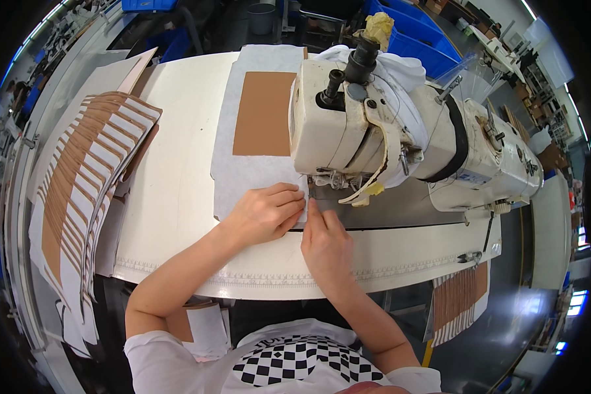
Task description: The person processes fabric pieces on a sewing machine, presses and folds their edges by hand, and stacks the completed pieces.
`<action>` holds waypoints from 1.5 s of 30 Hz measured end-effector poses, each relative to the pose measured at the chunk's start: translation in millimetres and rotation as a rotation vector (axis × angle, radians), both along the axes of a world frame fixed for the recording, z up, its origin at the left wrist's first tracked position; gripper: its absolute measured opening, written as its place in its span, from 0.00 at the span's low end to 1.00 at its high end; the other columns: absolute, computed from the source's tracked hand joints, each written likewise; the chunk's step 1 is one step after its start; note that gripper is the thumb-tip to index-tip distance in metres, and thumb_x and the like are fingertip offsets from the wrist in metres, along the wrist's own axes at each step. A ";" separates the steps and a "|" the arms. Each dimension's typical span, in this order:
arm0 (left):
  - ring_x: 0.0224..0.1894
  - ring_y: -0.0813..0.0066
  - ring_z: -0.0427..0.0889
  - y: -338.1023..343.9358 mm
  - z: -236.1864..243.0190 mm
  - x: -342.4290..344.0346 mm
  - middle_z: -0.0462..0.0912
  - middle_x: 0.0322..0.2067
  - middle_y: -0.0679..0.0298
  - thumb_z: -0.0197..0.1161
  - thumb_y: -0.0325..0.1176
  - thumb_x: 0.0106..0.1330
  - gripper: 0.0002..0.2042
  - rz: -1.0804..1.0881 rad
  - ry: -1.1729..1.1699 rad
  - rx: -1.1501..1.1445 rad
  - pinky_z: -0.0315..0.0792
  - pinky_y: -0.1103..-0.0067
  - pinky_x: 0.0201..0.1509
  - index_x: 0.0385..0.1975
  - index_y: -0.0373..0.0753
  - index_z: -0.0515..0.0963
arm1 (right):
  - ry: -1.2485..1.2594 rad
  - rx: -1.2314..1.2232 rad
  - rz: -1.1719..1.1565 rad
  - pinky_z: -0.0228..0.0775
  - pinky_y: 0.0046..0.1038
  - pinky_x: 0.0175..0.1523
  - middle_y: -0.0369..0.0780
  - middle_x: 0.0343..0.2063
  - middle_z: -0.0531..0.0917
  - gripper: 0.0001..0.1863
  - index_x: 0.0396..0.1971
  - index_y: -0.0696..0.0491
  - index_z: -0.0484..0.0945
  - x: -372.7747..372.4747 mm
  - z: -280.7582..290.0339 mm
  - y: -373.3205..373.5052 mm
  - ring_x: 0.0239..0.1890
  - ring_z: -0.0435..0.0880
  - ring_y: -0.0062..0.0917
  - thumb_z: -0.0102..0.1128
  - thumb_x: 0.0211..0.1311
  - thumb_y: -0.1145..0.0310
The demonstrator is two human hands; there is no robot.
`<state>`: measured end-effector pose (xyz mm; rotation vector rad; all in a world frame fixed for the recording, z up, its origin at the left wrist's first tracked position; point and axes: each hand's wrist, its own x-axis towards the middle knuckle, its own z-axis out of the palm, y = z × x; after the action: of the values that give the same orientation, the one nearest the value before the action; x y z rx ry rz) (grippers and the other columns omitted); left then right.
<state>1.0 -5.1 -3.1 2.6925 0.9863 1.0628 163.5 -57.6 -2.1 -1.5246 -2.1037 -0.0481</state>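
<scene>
White sheet [226,180] with brown rectangle [264,115] lies flat on bench [177,164], right edge tucked by sewing machine [354,125], likely so edge meets stitching parts. Left hand [269,213] rests on sheet's near end, fingers curled together, probably steadying it; cannot tell if grip pinches edge. Right hand [327,249] beside it, index finger reaching same edge, perhaps for alignment; grip closure hidden. Brown-and-white pile [79,190] sits well left, apparently leaving room for sheet.
</scene>
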 end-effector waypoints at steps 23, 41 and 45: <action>0.52 0.54 0.74 164.3 -2.7 -46.7 0.80 0.45 0.54 0.63 0.45 0.63 0.22 1.212 -0.057 -0.180 0.67 0.59 0.54 0.51 0.37 0.72 | 0.242 0.018 0.041 0.72 0.29 0.28 0.37 0.24 0.75 0.11 0.39 0.55 0.84 44.1 -10.9 -38.1 0.24 0.78 0.29 0.62 0.55 0.77; 0.36 0.65 0.77 -366.0 -120.4 -114.9 0.78 0.35 0.52 0.49 0.41 0.75 0.17 1.976 -0.860 0.324 0.70 0.73 0.42 0.46 0.30 0.67 | 0.191 -0.005 0.127 0.67 0.26 0.28 0.38 0.29 0.75 0.10 0.44 0.56 0.83 48.3 -16.0 -34.4 0.24 0.73 0.24 0.58 0.65 0.74; 0.34 0.48 0.80 -408.6 -183.8 -110.9 0.79 0.30 0.43 0.50 0.42 0.74 0.17 2.263 -0.812 0.163 0.72 0.64 0.39 0.48 0.33 0.67 | 0.174 -0.038 0.104 0.66 0.25 0.30 0.36 0.28 0.75 0.10 0.44 0.54 0.83 49.7 -20.0 -35.7 0.23 0.72 0.22 0.58 0.66 0.70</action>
<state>-109.9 -413.7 -186.9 -0.2782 3.1912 1.7165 213.2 -93.3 -22.1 -1.3857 -2.0514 0.1573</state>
